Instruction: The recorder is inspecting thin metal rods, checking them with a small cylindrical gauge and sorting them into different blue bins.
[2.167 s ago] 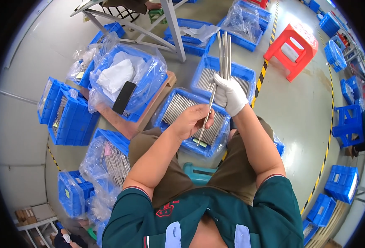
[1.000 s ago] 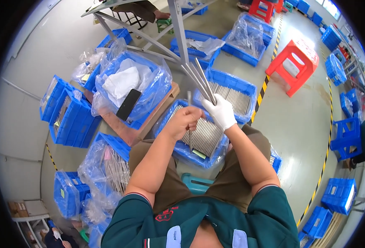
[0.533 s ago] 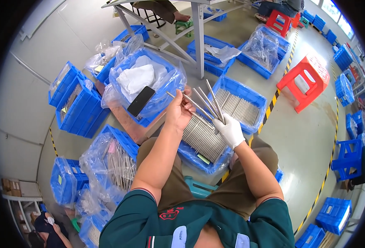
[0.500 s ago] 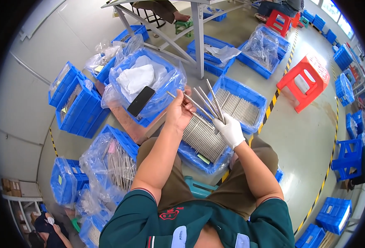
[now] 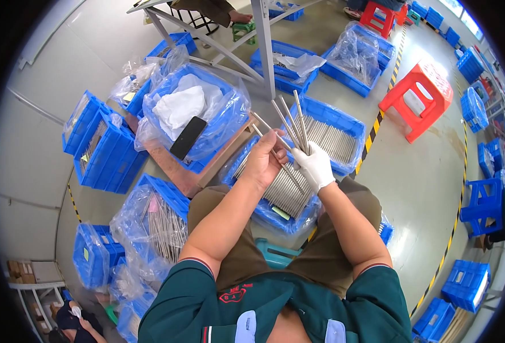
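Observation:
My bare left hand (image 5: 264, 160) is closed round a thin metal rod (image 5: 294, 179), which slants down to the right past the fingers. My right hand, in a white glove (image 5: 315, 167), grips several metal rods (image 5: 301, 123) that fan out upward. One more rod lies slantwise from above the left fingers toward the glove; which hand bears it I cannot tell. Below both hands is a plastic-lined blue crate (image 5: 288, 227) with rows of similar rods. Just beyond the glove stands a second blue crate (image 5: 362, 137) of rods.
At the left, a lined blue crate (image 5: 238, 111) holds white cloth and a black phone (image 5: 188, 138). Bagged rods (image 5: 167, 226) fill a crate by my left knee. A red stool (image 5: 418, 100) stands at the right, a table leg (image 5: 264, 51) ahead. Another person sits beyond the table.
My hands have come closer together, the left moving right toward the glove. The left hand's rod now points more steeply downward. The whole view has shifted slightly.

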`<action>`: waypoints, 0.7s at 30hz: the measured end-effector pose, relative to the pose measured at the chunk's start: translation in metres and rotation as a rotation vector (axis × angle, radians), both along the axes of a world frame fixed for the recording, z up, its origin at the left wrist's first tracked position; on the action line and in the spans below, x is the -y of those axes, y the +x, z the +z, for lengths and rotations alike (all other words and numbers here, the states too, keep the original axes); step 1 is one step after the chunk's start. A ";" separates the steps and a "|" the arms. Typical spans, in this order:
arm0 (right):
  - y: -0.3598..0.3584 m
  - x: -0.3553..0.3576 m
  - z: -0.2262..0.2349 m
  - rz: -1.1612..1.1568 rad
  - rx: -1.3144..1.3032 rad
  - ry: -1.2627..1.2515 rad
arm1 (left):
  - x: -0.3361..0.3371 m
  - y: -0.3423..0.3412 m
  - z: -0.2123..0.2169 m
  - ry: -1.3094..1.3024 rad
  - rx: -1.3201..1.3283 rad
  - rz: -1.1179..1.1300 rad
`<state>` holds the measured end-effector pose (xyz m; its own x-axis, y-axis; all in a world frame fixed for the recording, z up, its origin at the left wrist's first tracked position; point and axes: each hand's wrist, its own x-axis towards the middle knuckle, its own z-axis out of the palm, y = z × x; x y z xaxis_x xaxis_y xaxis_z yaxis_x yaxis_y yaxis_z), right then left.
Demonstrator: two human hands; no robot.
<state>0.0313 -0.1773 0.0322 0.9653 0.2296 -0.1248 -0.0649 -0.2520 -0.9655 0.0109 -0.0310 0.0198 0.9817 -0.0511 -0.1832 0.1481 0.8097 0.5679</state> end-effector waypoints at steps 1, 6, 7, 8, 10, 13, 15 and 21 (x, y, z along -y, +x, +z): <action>0.002 0.000 -0.001 0.003 -0.012 0.042 | 0.001 0.001 0.003 -0.021 -0.012 0.015; 0.003 0.003 0.007 0.060 -0.178 0.305 | 0.010 0.003 0.014 0.105 -0.013 0.109; 0.000 0.002 0.008 0.056 -0.188 0.297 | 0.012 0.002 0.016 0.163 -0.014 0.135; -0.004 -0.001 0.011 0.055 -0.198 0.274 | 0.011 -0.001 0.018 0.220 -0.010 0.161; -0.006 -0.007 0.002 0.088 -0.234 0.339 | 0.003 -0.005 0.014 0.329 0.002 0.182; -0.010 -0.008 0.001 0.077 -0.166 0.314 | 0.006 -0.006 0.006 0.427 -0.050 0.308; -0.012 -0.014 0.001 0.026 -0.167 0.334 | 0.006 -0.006 0.009 0.463 -0.016 0.313; -0.007 -0.017 -0.002 0.021 -0.335 0.486 | 0.007 -0.002 0.014 0.249 -0.016 0.235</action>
<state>0.0239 -0.1605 0.0299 0.8861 0.3554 -0.2976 -0.3859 0.2098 -0.8984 0.0089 -0.0381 0.0342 0.9583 0.2247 -0.1767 -0.0159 0.6591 0.7518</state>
